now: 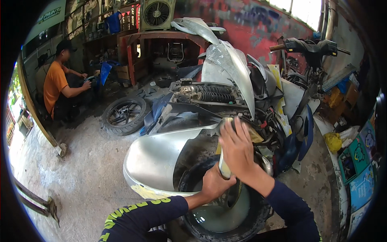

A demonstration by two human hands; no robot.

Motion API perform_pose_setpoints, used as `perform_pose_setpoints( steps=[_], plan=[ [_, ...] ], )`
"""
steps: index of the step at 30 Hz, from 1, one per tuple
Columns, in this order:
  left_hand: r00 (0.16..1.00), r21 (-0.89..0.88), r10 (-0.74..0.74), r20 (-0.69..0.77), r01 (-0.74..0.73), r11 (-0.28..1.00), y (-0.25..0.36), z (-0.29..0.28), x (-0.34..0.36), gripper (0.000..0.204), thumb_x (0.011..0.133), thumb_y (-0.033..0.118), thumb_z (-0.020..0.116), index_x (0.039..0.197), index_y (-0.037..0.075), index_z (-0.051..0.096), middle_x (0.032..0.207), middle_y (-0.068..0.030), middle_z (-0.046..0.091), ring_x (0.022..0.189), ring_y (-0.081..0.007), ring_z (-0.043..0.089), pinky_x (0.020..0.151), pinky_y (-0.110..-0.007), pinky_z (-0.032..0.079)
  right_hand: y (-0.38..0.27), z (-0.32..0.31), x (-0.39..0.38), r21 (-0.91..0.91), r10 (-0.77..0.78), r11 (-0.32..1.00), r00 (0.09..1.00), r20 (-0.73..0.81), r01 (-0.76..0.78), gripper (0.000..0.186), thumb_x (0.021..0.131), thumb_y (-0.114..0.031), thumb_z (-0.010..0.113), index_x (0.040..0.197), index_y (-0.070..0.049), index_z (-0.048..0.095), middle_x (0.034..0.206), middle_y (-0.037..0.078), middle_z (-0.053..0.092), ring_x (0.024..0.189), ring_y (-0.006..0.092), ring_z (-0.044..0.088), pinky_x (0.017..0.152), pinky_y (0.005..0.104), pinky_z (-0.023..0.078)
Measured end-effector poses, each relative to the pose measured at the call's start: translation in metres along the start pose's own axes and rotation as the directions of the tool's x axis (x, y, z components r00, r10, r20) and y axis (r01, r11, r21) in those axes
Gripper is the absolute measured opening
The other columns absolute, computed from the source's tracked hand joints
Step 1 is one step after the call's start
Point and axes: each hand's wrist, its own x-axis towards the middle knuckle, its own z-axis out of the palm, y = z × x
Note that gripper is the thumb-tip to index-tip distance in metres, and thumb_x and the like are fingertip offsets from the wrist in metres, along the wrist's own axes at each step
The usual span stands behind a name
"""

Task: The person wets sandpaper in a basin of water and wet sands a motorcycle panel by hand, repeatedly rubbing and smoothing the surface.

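Note:
My left hand (217, 181) is closed around the lower end of a narrow, pale yellow-and-grey body panel (224, 168), which stands up over a black tub (264, 220). Against the upper part of this panel lies my right hand (238, 149), fingers stretched out and slightly blurred. Whether anything thin is under its palm is hidden. Cloudy water (225, 218) fills the bottom of the tub. Left of my hands, a large curved silver panel (153, 155) with a yellowish lower edge rests beside the tub.
A stripped motorcycle frame (205, 94) with silver fairings (234, 60) stands ahead. A loose wheel (125, 115) lies on the concrete floor, left of it. Handlebars (310, 47) rise at the right. A person in an orange shirt (55, 82) crouches at the far left. Boxes (356, 155) line the right side.

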Motion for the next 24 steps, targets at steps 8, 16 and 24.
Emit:
perform_pose_setpoints(
  steps=[8,16,24],
  plan=[
    [0.998,0.018,-0.053,0.031,0.052,0.998,0.004,0.001,0.001,0.051,0.075,0.031,0.079,0.114,0.003,0.061,0.101,-0.0224,0.072,0.097,-0.0400,0.070,0.087,-0.046,0.055,0.035,-0.040,0.018,0.581,0.416,0.681,0.888,0.195,-0.446,0.036,0.103,-0.026,0.059,0.127,0.000,0.067,0.126,0.015,0.069,0.123,0.0335,0.062,0.094,0.0489,0.056],
    [0.999,0.010,-0.025,0.033,0.024,1.000,-0.001,0.002,0.001,0.054,0.075,0.030,0.079,0.116,0.001,0.059,0.100,-0.0225,0.072,0.097,-0.0402,0.070,0.087,-0.046,0.055,0.057,-0.020,0.018,0.790,0.528,0.421,0.828,0.187,-0.446,0.038,0.104,-0.024,0.059,0.126,0.006,0.066,0.129,0.016,0.068,0.116,0.0268,0.066,0.095,0.0415,0.057],
    [1.000,0.048,-0.011,0.017,0.010,0.999,-0.003,0.001,0.001,0.055,0.075,0.032,0.079,0.116,0.000,0.059,0.100,-0.0236,0.072,0.096,-0.0411,0.070,0.087,-0.047,0.055,0.016,-0.017,0.005,0.061,-0.028,0.998,1.000,0.013,0.027,0.028,0.090,-0.012,0.070,0.111,0.005,0.073,0.127,0.020,0.067,0.132,0.0412,0.054,0.109,0.0460,0.045]
  ],
)
